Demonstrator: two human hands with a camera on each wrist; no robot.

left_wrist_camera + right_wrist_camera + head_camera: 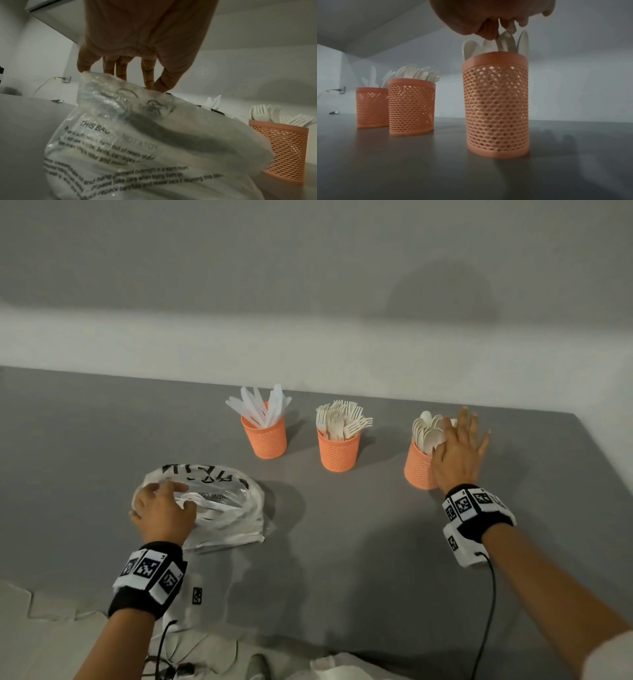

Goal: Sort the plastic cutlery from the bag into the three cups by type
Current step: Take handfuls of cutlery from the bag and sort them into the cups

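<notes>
Three orange mesh cups stand in a row on the grey table. The knife cup (pixel 265 440) is on the left, the fork cup (pixel 339 451) in the middle and the spoon cup (pixel 418 467) on the right. My right hand (pixel 459 446) hovers over the spoon cup (pixel 496 105) with its fingers spread. Its fingertips (pixel 488 32) touch the spoon tops (pixel 505 42). A clear printed plastic bag (pixel 226 508) lies at the front left, with white cutlery (pixel 209 503) showing through it. My left hand (pixel 164 508) pinches the bag's upper edge (pixel 137 86) between thumb and forefinger.
A wall runs close behind the cups. The table's right edge (pixel 603 460) slants just past the spoon cup. A black cable (pixel 489 611) hangs from my right wristband over the front edge. A small dark object (pixel 334 112) lies far left on the table.
</notes>
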